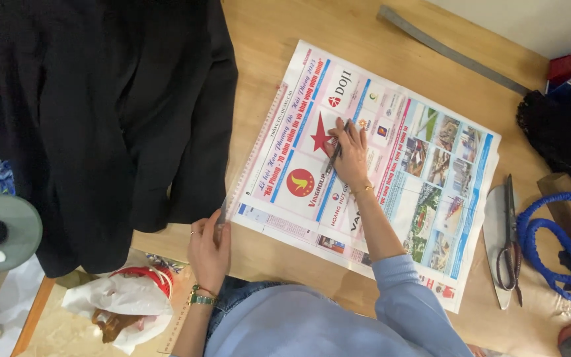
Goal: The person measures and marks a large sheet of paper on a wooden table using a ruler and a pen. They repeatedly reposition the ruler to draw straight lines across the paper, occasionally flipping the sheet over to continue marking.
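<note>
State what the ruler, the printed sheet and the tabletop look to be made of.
Ruler: clear plastic, probably; the table shows through it.
Printed sheet: thin matte newsprint, folded and layered.
Tabletop: pale wood or wood veneer, faintly grained, smooth.

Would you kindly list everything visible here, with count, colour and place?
newspaper: one, multicoloured, spread on the table centre
clear ruler: one, transparent, along the newspaper's left edge
pen: one, dark, in the right hand
black garment: one, at left
scissors: one pair, dark, right of the newspaper
blue cord: one, far right
grey strip: one, top edge
table: one, light wood
left hand: on the ruler's lower end
right hand: on the newspaper
</note>
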